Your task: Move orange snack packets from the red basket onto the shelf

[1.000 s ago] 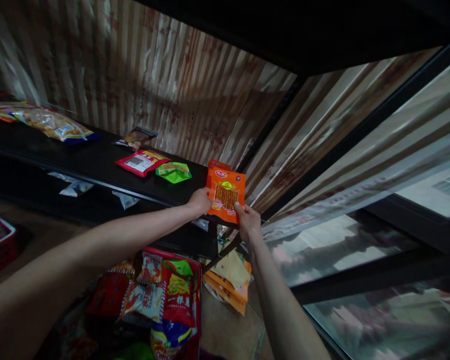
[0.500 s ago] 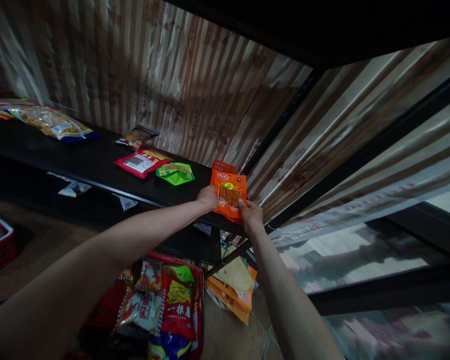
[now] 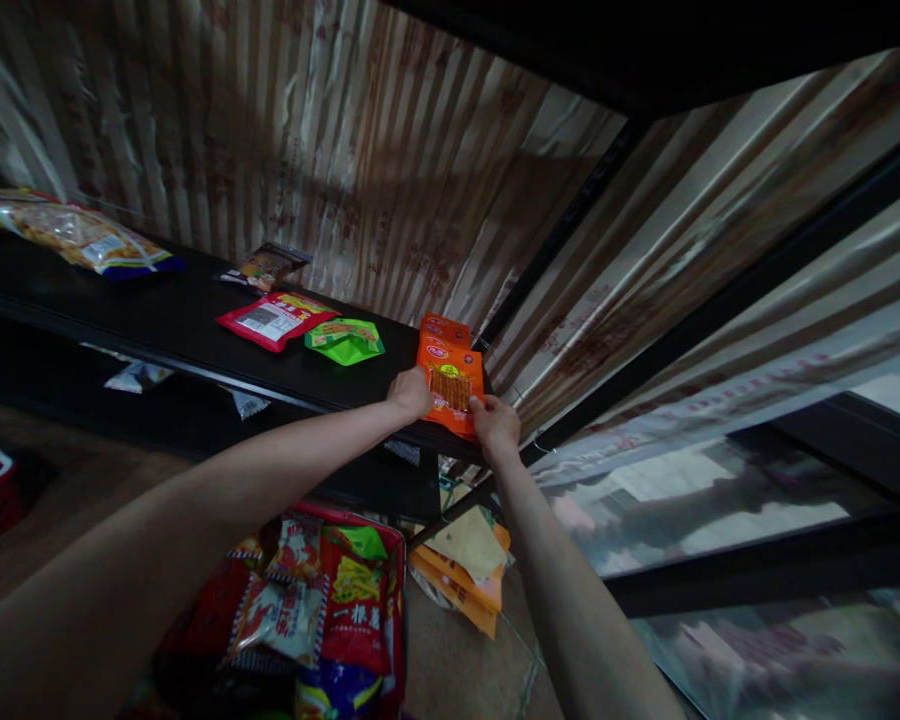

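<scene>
Bare left arm, bare right arm

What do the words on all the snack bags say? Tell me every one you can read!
"一根": on the red bag in the basket on the floor; what follows is too blurred.
White logo on the orange packet, held by the left hand and right hand: too small to read.
Print on the red packet and green packet on the shelf: blurred, unreadable.

orange snack packet, flat on shelf
</scene>
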`<state>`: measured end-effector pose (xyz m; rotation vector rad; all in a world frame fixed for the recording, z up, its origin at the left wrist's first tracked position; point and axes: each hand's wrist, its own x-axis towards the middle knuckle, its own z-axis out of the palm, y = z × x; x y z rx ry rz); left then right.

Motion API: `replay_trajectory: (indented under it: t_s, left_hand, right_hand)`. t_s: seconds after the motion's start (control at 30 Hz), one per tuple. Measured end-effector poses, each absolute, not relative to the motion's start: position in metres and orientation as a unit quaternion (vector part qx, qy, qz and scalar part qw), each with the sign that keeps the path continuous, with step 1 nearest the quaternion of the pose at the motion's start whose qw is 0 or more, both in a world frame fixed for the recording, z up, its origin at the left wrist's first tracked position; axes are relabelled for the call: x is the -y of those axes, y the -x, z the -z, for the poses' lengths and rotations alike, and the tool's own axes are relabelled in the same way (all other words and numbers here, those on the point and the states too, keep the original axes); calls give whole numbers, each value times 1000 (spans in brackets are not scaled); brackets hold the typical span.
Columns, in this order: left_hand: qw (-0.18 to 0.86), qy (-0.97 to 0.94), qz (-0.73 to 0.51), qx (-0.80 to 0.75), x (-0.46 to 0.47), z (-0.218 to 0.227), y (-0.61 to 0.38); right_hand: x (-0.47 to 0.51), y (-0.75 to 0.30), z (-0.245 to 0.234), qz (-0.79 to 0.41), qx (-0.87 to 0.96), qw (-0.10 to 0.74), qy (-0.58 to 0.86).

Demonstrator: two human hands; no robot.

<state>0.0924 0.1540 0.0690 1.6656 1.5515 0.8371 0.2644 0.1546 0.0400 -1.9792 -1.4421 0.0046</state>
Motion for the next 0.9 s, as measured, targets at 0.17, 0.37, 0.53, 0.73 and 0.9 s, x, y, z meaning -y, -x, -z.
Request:
replay_trajectory:
  t_s: [0.17, 0.37, 0.53, 0.73, 0.9]
  left_hand:
    - [294, -674, -276, -619, -153, -70, -93]
    - [154, -718, -272, -622, -139, -68, -96]
    - [91, -771, -292, -559, -137, -62, -99]
    - [133, -811, -242, -515, -139, -50, -102]
    - [122, -814, -248, -511, -139, -43, -104]
  right_hand:
    - [-147, -256, -44, 11, 546, 288, 787]
    - [-143, -248, -45, 10, 537, 328, 777]
    - [-139, -247, -43, 50, 571, 320, 755]
    - [-148, -255, -34, 99, 654, 313, 682]
    - [-163, -254, -36, 115, 696, 271, 655]
